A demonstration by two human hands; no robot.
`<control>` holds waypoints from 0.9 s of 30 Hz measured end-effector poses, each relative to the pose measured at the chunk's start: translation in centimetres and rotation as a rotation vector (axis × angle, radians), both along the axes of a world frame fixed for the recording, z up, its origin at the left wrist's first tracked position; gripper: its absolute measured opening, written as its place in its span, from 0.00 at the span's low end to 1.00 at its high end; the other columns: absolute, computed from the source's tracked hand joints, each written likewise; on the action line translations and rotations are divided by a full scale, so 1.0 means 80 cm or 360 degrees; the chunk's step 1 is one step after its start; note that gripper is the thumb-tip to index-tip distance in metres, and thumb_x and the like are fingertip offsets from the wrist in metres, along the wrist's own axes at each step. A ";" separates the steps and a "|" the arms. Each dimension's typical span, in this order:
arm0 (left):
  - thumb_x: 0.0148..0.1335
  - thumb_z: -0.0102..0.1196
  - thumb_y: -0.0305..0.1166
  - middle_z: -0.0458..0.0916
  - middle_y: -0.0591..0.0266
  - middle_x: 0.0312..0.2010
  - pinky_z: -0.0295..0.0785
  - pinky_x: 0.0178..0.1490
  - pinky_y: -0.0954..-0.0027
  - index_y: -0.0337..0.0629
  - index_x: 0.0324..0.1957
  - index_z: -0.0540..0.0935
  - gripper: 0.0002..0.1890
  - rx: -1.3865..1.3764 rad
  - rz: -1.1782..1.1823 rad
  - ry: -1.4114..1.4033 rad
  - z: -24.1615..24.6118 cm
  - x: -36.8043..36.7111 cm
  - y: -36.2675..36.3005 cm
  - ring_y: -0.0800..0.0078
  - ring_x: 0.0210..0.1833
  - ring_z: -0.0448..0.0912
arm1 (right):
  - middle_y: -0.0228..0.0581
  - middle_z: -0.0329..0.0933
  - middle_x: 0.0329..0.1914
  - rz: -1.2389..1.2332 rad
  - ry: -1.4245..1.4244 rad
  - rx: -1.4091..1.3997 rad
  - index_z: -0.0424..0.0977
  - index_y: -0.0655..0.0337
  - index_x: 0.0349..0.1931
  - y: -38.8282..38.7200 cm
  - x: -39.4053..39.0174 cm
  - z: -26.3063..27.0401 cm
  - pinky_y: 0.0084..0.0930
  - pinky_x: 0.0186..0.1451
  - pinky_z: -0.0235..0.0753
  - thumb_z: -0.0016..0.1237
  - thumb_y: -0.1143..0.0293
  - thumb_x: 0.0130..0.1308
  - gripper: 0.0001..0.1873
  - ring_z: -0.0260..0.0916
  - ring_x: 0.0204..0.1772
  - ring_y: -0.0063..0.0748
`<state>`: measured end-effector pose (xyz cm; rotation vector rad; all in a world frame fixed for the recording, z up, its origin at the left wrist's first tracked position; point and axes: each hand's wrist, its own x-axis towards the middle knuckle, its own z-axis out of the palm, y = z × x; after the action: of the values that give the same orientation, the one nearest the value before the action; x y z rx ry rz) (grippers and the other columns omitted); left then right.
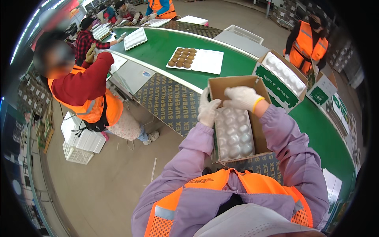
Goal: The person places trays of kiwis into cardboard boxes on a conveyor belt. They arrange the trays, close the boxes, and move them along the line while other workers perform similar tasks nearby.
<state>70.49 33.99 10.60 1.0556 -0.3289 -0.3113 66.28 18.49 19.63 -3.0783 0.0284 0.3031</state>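
Observation:
An open cardboard box [260,124] stands before me, with a white moulded tray [235,133] under clear plastic in its left part. My left hand [208,108], in a white knit glove, is at the box's left wall beside the tray's far end. Above the tray's far end is my right hand [241,97], gloved too, with fingers bent; whether it grips anything cannot be told. Beyond the box, a white tray [182,58] of brown kiwifruit with a white lid part [208,61] opened out lies on the green conveyor belt [160,44].
A printed box [276,81] with white moulded trays stands at the right. Co-workers in orange vests are at the left [86,89] and far right [308,47]; others work farther along the belt. A patterned board [168,103] edges the belt. White crates [78,151] stand on the floor.

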 end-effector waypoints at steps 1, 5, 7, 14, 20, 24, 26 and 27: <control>0.57 0.58 0.20 0.69 0.47 0.63 0.69 0.66 0.69 0.29 0.72 0.59 0.39 -0.0063 0.0073 -0.0077 -0.032 0.017 -0.002 0.64 0.62 0.73 | 0.51 0.82 0.43 -0.0071 -0.0087 0.0072 0.73 0.61 0.53 0.010 -0.016 0.041 0.48 0.50 0.78 0.51 0.52 0.63 0.25 0.79 0.50 0.57; 0.60 0.55 0.25 0.73 0.51 0.60 0.69 0.64 0.68 0.29 0.69 0.63 0.34 -0.0115 -0.0126 -0.0029 -0.029 0.023 0.008 0.66 0.60 0.73 | 0.55 0.75 0.59 -0.0271 -0.0790 0.0148 0.59 0.58 0.68 -0.015 -0.128 0.068 0.47 0.55 0.77 0.56 0.54 0.59 0.39 0.77 0.54 0.59; 0.59 0.55 0.25 0.73 0.50 0.60 0.68 0.65 0.68 0.29 0.69 0.62 0.35 0.0003 -0.0066 -0.0003 -0.002 0.002 0.005 0.66 0.60 0.73 | 0.58 0.72 0.62 -0.0543 -0.0480 0.0232 0.50 0.55 0.73 -0.033 -0.189 0.047 0.45 0.58 0.76 0.58 0.52 0.55 0.47 0.76 0.57 0.60; 0.57 0.57 0.31 0.70 0.48 0.61 0.67 0.66 0.68 0.26 0.69 0.61 0.38 0.0237 0.0032 -0.0257 -0.022 0.012 0.009 0.65 0.61 0.72 | 0.63 0.78 0.51 -0.0911 -0.0162 0.1158 0.62 0.63 0.68 -0.046 -0.266 -0.042 0.38 0.47 0.80 0.51 0.58 0.62 0.35 0.81 0.48 0.54; 0.55 0.58 0.30 0.72 0.48 0.60 0.68 0.65 0.67 0.26 0.68 0.63 0.38 -0.0059 -0.0086 -0.0045 -0.029 0.017 0.009 0.64 0.60 0.73 | 0.57 0.80 0.41 -0.0789 -0.0096 0.1163 0.66 0.69 0.61 -0.057 -0.254 -0.039 0.34 0.36 0.82 0.51 0.64 0.60 0.29 0.84 0.32 0.46; 0.58 0.57 0.27 0.74 0.49 0.59 0.73 0.60 0.67 0.28 0.70 0.63 0.36 -0.0041 -0.0184 0.0013 -0.019 0.018 0.022 0.63 0.56 0.77 | 0.56 0.80 0.39 -0.0624 -0.0111 0.1126 0.66 0.68 0.61 -0.060 -0.247 -0.041 0.33 0.36 0.82 0.51 0.66 0.60 0.29 0.84 0.31 0.45; 0.55 0.56 0.27 0.75 0.49 0.57 0.71 0.61 0.69 0.27 0.67 0.65 0.36 0.0034 -0.0094 0.0024 -0.015 0.019 0.028 0.64 0.55 0.76 | 0.55 0.80 0.39 -0.0753 -0.0044 0.0965 0.65 0.67 0.62 -0.047 -0.231 -0.031 0.31 0.35 0.82 0.51 0.67 0.59 0.30 0.83 0.30 0.43; 0.53 0.56 0.26 0.76 0.48 0.55 0.70 0.62 0.69 0.26 0.66 0.67 0.36 0.0074 -0.0057 0.0037 -0.013 0.017 0.030 0.64 0.55 0.76 | 0.55 0.80 0.38 -0.0704 -0.0099 0.1071 0.65 0.66 0.63 -0.049 -0.230 -0.033 0.31 0.35 0.82 0.51 0.67 0.59 0.30 0.83 0.30 0.43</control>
<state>71.85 36.38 9.60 1.0922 -0.3210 -0.3646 47.89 14.58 16.96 -2.3304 0.4872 0.1484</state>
